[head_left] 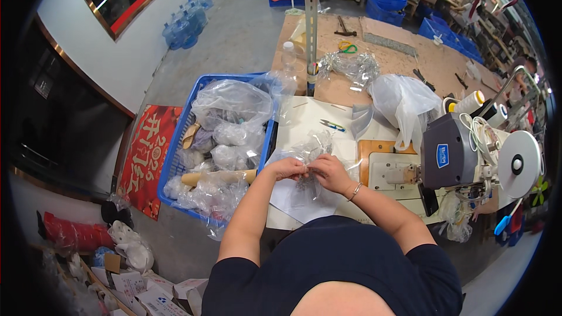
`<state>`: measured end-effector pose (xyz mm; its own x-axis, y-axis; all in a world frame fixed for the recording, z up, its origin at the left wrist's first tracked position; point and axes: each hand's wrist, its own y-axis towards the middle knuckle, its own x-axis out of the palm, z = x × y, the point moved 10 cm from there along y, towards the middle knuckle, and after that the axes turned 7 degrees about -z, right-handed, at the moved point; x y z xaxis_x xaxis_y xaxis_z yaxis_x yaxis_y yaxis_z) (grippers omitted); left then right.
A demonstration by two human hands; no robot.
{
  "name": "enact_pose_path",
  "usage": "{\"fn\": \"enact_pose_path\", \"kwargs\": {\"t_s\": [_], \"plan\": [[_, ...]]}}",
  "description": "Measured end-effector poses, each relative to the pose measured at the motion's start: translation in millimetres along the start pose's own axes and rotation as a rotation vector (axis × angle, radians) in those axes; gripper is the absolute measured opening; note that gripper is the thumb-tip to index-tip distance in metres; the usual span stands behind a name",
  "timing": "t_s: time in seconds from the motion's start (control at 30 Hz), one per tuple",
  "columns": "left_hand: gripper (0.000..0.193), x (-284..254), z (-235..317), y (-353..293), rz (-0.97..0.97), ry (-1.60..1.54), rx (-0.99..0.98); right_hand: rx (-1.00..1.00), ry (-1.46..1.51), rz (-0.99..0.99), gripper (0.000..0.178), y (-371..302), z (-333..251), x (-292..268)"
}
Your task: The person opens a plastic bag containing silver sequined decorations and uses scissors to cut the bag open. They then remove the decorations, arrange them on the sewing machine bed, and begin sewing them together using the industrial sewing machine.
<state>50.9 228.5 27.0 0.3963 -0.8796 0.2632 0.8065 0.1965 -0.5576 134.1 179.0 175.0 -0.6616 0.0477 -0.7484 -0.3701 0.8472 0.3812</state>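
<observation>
Both hands meet over the pale worktable (287,126), fingers pinched close together. My left hand (287,168) grips an edge of a crinkled clear plastic bag (310,192). Beside it, my right hand (331,172), with a bracelet at the wrist, is closed on the same plastic. Some of the bag spreads beyond the fingers and some hangs toward me; what lies inside cannot be made out. White sheets of paper (282,198) lie under it. Beyond the hands rest small thread snips (332,125) with blue and green handles.
A blue basket (186,108) full of plastic-wrapped bundles stands at my left. To the right is a sewing machine (448,149) with thread cones (469,102). A white plastic bag (404,105) and a metal post (311,29) stand farther back. Cardboard boxes (155,295) lie at lower left.
</observation>
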Motion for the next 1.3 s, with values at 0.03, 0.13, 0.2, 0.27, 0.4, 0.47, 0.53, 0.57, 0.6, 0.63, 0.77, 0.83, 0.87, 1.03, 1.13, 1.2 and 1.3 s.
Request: {"fn": "enact_pose_path", "kwargs": {"t_s": [0.03, 0.13, 0.2, 0.27, 0.4, 0.47, 0.53, 0.57, 0.6, 0.63, 0.77, 0.83, 0.87, 1.03, 1.13, 1.2, 1.3], "plan": [[0.019, 0.2, 0.5, 0.4, -0.020, 0.029, -0.012, 0.011, -0.011, 0.000, 0.023, 0.4, -4.5, -1.6], [0.022, 1.3, 7.8, 2.6, -0.058, 0.095, 0.024, -0.037, -0.113, -0.055, 0.023, 6.2, -12.3, 3.3], [0.022, -1.5, 6.1, 3.0, -0.057, 0.161, 0.001, -0.098, -0.207, -0.114, 0.020, 8.1, -15.7, 10.2], [0.022, -4.4, 5.9, 4.6, -0.070, 0.176, -0.004, -0.161, -0.304, -0.178, 0.016, 8.1, -16.0, 20.5], [0.022, -1.4, 4.6, -2.3, -0.099, 0.003, 0.044, -0.188, -0.408, -0.182, 0.013, 12.7, -31.0, 19.0], [0.023, 1.2, 9.1, -7.5, -0.069, -0.044, 0.090, -0.182, -0.468, -0.165, 0.014, 14.2, -38.5, 17.4], [0.023, 3.8, 10.9, -7.8, -0.006, -0.020, 0.141, 0.014, -0.411, -0.220, 0.019, 11.5, -32.4, 19.5], [0.022, 3.9, 10.2, -6.6, 0.010, 0.001, 0.170, 0.112, -0.381, -0.247, 0.021, 8.9, -28.5, 21.2], [0.022, 4.7, 10.4, -4.4, 0.023, 0.024, 0.200, 0.201, -0.400, -0.301, 0.021, 5.8, -22.7, 25.3], [0.022, 6.4, 10.7, -3.2, 0.036, 0.047, 0.230, 0.290, -0.418, -0.355, 0.021, 2.0, -16.7, 29.3], [0.018, 14.0, 10.3, -6.9, 0.144, 0.066, 0.279, 0.453, -0.474, -0.478, 0.020, -3.4, -11.9, 32.6], [0.018, 10.2, 3.8, -4.7, 0.213, 0.074, 0.283, 0.441, -0.509, -0.473, 0.018, 1.4, -18.1, 30.7], [0.018, 9.9, 1.2, -5.6, 0.228, 0.079, 0.294, 0.434, -0.526, -0.471, 0.018, 2.7, -20.0, 30.3], [0.017, 22.2, 35.4, -39.8, 0.385, 0.408, 0.290, 0.416, -0.414, -0.506, 0.019, 4.7, -12.4, 34.3], [0.016, 15.5, 42.9, -67.3, 0.508, 0.295, 0.320, 0.364, -0.398, -0.493, 0.017, 5.9, -2.6, 31.0], [0.015, -5.2, 18.6, -71.9, 0.351, -0.185, 0.647, 0.339, -0.361, -0.461, 0.015, 3.8, 5.6, 30.0], [0.014, -3.9, 37.5, -110.0, 0.170, -0.763, 1.018, 0.332, -0.299, -0.413, 0.013, -2.5, 13.4, 28.3]]}}
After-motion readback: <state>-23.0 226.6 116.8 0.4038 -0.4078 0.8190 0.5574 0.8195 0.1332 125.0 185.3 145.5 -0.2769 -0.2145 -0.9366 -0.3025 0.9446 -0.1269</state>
